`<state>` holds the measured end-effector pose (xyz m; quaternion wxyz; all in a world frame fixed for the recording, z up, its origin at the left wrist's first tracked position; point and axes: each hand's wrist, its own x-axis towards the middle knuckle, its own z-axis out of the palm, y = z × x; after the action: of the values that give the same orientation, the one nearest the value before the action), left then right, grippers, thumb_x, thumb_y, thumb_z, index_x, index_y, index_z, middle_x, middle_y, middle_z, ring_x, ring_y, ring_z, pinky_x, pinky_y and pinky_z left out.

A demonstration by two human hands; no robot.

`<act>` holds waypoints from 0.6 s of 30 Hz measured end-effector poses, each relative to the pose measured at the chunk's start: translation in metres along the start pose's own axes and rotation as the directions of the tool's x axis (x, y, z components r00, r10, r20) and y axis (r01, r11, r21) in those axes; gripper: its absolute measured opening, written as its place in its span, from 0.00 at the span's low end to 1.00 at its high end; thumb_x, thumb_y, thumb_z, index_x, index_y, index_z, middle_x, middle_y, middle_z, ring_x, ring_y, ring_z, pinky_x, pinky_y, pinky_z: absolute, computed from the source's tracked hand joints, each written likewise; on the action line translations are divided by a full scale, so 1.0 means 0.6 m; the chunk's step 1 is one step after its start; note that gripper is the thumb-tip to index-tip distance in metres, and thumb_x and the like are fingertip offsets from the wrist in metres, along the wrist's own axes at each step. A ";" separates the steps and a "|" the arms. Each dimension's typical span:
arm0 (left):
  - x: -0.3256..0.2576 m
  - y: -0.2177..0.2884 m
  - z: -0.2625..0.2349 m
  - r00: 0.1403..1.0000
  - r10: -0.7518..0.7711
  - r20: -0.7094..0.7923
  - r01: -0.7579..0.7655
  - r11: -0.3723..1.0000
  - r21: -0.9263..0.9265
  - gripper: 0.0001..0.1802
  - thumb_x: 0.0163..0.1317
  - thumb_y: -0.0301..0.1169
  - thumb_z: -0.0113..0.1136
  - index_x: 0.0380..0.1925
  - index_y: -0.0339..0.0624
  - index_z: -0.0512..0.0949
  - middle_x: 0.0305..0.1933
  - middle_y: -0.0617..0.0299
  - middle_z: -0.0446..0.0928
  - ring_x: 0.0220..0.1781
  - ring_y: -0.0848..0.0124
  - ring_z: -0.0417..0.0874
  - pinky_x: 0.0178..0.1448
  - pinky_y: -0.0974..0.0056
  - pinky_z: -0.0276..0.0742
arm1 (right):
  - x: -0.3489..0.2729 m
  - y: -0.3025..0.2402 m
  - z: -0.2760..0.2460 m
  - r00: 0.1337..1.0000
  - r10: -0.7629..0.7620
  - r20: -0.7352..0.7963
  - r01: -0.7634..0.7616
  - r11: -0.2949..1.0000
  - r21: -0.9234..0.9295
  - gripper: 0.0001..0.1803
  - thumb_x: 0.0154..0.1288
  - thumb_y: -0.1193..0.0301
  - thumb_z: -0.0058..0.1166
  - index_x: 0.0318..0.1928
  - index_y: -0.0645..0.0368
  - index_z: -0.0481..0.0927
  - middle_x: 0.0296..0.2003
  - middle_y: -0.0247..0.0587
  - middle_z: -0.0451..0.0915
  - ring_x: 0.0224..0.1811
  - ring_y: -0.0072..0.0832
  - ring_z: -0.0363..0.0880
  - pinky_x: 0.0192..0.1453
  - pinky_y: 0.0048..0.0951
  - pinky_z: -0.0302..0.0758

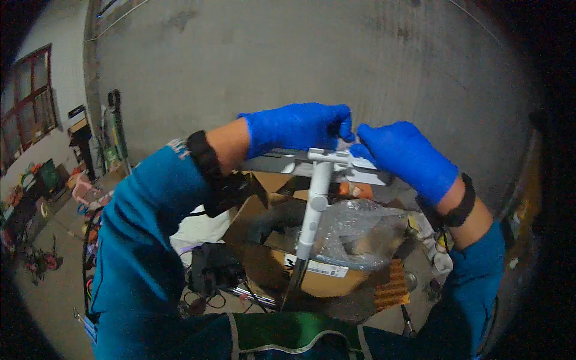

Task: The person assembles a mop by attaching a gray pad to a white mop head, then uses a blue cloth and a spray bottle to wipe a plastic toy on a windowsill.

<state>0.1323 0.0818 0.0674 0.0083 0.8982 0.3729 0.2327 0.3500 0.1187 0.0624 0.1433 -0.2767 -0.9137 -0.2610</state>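
My left hand point(294, 126), in a blue glove, is bent over the far side of a flat grey-and-white top piece point(366, 174). Its fingers are curled, with thumb and forefinger close together. From the other side comes my right hand point(411, 155), also gloved in blue, its fingers pinched near the same spot. What lies between the fingertips is too small to make out. Just below them, a white jointed metal post point(315, 210) rises at a slant, with a bracket point(327, 156) at its upper end against the flat piece.
Beneath the post stands an open cardboard box point(333, 284) with clear plastic wrap point(366, 231) over it. A dark bag point(213, 267) and cables lie left of the box. Clutter covers the floor at far left, and a grey wall point(288, 66) rises behind.
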 end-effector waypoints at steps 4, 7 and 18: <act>0.002 0.006 -0.002 0.996 -0.083 0.037 0.083 0.997 0.000 0.11 0.60 0.31 0.57 0.39 0.44 0.68 0.34 0.53 0.76 0.36 0.67 0.76 0.42 0.59 0.71 | -0.011 0.002 -0.005 0.994 -0.110 -0.015 0.109 0.991 -0.077 0.09 0.65 0.61 0.46 0.36 0.52 0.73 0.22 0.46 0.78 0.22 0.40 0.79 0.24 0.36 0.74; 0.006 0.008 0.000 0.994 -0.104 0.041 0.103 0.994 0.031 0.10 0.59 0.31 0.57 0.39 0.44 0.68 0.35 0.53 0.77 0.37 0.68 0.76 0.43 0.60 0.71 | -0.020 0.009 0.000 0.993 -0.093 -0.070 0.081 0.984 -0.159 0.08 0.62 0.62 0.45 0.35 0.50 0.74 0.23 0.46 0.78 0.26 0.44 0.80 0.26 0.41 0.74; 0.016 0.001 0.015 0.992 -0.122 0.045 0.126 0.985 -0.114 0.07 0.61 0.30 0.58 0.36 0.42 0.71 0.36 0.59 0.77 0.39 0.73 0.75 0.47 0.64 0.72 | -0.025 0.036 0.005 0.955 -0.198 -0.222 0.228 0.967 0.118 0.11 0.62 0.57 0.50 0.31 0.50 0.75 0.24 0.47 0.76 0.26 0.47 0.77 0.26 0.43 0.72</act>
<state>0.1422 0.0895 0.0637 0.0824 0.8755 0.4137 0.2358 0.3743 0.1292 0.0623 0.2287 -0.1367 -0.9343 -0.2369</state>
